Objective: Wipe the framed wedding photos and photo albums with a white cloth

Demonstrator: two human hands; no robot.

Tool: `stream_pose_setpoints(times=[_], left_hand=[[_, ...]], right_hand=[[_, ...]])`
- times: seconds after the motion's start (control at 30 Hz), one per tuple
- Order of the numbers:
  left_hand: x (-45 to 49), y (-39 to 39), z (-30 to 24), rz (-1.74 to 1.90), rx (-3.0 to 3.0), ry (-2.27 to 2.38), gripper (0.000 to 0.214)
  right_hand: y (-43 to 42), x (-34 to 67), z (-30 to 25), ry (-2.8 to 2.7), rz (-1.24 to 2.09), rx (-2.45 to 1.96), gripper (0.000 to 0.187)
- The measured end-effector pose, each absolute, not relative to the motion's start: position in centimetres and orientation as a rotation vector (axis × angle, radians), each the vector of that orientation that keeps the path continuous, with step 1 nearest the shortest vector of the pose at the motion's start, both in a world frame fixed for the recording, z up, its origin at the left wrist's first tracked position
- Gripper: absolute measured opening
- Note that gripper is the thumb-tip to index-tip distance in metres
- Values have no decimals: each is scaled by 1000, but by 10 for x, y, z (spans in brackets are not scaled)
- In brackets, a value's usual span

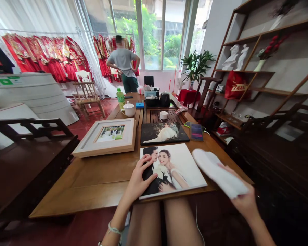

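Observation:
A white-backed wedding photo panel (190, 164) lies flat at the table's near edge. My left hand (141, 177) rests on its left part, fingers spread over the printed picture. To the right of the panel, my right hand (243, 201) grips a folded white cloth (218, 171), slightly blurred and held over the table's right side. Behind the panel lies a second, dark photo panel (165, 133) showing a figure in a white dress. A framed photo (88, 136) with a pale wooden frame sits on the left.
The wooden table (100, 181) also bears a white teapot (128, 109), a green bottle (120, 98), a small white cup (163, 115), a black kettle (165, 98) and a phone (196, 132). A person (123, 61) stands beyond the table. Shelves (261, 71) stand right.

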State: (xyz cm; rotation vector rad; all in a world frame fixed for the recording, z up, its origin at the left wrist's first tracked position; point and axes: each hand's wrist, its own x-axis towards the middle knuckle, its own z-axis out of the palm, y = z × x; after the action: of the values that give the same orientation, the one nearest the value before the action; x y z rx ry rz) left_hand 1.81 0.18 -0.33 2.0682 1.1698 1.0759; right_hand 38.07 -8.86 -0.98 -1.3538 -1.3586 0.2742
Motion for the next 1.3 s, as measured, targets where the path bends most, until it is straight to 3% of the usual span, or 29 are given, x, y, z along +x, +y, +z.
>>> stream_pose_setpoints(times=[0.1, 0.23, 0.4, 0.5, 0.57, 0.67, 0.73, 0.87, 0.97, 1.3], left_hand=[[17, 0, -2, 1044, 2083, 1155, 46], [15, -1, 0, 1005, 2123, 1140, 51], [12, -2, 1, 919, 2191, 1099, 62], [10, -2, 2, 879, 2213, 1096, 64], [10, -3, 1, 881, 2218, 1101, 64], [11, -4, 1, 900, 2217, 1112, 63], [12, -4, 0, 913, 2208, 1128, 61], [12, -3, -2, 905, 2201, 1151, 61], [11, -3, -2, 902, 2209, 1133, 63], [10, 0, -2, 849, 2247, 1152, 63]], right_hand=[[-89, 366, -12, -1958, 129, -1314, 65], [-94, 364, -11, -2021, -18, -1434, 75], [-102, 386, 4, -1944, 326, -1436, 66], [-95, 402, 23, -1683, 576, -1494, 43], [-85, 408, 36, -1346, 519, -1549, 34], [-64, 400, 55, -998, 186, -1526, 40], [-47, 385, 64, -1165, 38, -1417, 43], [-3, 346, 63, -2011, -34, -1101, 40], [29, 322, 49, -2337, -42, -1102, 49], [53, 306, 36, -2474, 255, -1246, 53]])
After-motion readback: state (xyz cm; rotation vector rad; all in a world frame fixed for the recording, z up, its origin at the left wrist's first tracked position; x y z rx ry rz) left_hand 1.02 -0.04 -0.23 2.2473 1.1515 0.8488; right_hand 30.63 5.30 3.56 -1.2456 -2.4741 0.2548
